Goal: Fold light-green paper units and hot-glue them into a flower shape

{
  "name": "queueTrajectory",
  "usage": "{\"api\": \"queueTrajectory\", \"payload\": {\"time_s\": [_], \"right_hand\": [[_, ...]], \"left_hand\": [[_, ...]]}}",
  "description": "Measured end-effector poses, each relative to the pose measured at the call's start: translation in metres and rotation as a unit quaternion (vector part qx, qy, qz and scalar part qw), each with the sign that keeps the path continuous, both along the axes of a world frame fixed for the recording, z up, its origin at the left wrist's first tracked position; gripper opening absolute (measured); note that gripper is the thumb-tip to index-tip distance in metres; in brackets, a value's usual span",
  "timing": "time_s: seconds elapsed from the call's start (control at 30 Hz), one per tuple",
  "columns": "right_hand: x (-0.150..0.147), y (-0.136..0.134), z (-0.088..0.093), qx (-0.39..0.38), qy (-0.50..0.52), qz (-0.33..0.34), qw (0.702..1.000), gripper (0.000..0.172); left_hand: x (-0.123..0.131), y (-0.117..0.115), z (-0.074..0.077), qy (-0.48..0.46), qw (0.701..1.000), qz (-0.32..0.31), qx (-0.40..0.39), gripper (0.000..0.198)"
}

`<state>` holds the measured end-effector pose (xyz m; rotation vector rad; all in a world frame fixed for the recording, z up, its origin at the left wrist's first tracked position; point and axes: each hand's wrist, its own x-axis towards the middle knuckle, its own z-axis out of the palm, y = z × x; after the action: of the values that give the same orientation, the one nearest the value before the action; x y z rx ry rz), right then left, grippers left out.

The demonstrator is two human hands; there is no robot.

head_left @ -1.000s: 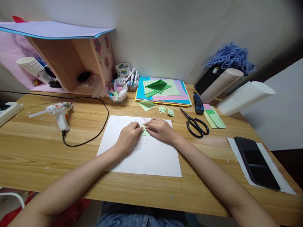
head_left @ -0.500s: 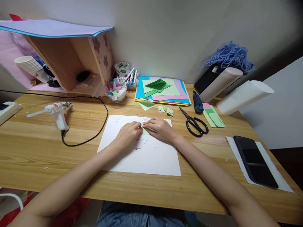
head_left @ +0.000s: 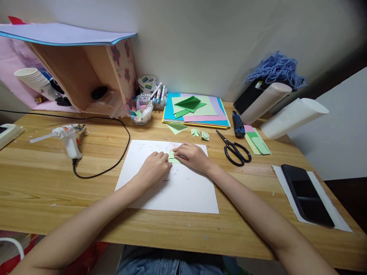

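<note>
A small piece of light green folded paper (head_left: pixel 173 159) lies on the white sheet (head_left: pixel 183 194) in front of me. My left hand (head_left: pixel 155 166) grips its left edge, fingers curled and closed. At its upper right, the fingertips of my right hand (head_left: pixel 191 156) pinch the same paper. Parts of the paper are hidden under the fingers. Just beyond the sheet are two small folded green pieces, one (head_left: pixel 195 132) left of the other (head_left: pixel 205 136), and a flat pale green piece of paper (head_left: pixel 177 127).
Black-handled scissors (head_left: pixel 234 149), a utility knife (head_left: pixel 238 124) and paper strips (head_left: pixel 258 141) lie right. A phone (head_left: pixel 307 195) rests farther right. A glue gun (head_left: pixel 70 140) with its cord stands left. Behind are a paper stack (head_left: pixel 197 121), a scrap cup (head_left: pixel 139 114) and a cardboard box (head_left: pixel 126 72).
My left hand has shifted slightly left and down, so more of the green folded paper shows between the hands. The right hand stays nearly in place. The whole view has moved slightly.
</note>
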<state>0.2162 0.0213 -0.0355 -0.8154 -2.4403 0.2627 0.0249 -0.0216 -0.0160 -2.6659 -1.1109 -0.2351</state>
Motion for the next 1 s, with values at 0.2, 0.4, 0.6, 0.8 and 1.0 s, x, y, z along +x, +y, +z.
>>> {"api": "queueTrajectory", "payload": {"time_s": [0.2,0.4,0.6,0.8,1.0], "right_hand": [[0.004,0.0,-0.001,0.046,-0.05,0.03,0.997,0.019],[0.006,0.001,0.002,0.065,-0.069,0.049,0.994,0.022],[0.005,0.001,0.004,0.083,-0.067,0.072,0.992,0.019],[0.004,0.001,0.001,0.044,-0.028,0.077,0.996,0.02],[-0.001,-0.003,-0.003,-0.081,0.066,0.016,0.994,0.016]], "left_hand": [[0.002,-0.004,0.002,-0.012,0.999,0.032,-0.015,0.029],[0.002,-0.004,0.002,-0.005,0.999,0.052,-0.012,0.03],[0.007,-0.01,0.007,-0.053,0.989,0.139,-0.029,0.033],[0.011,-0.015,0.008,-0.051,0.986,0.158,-0.036,0.037],[0.012,0.002,-0.008,-0.219,0.954,0.179,-0.098,0.016]]}}
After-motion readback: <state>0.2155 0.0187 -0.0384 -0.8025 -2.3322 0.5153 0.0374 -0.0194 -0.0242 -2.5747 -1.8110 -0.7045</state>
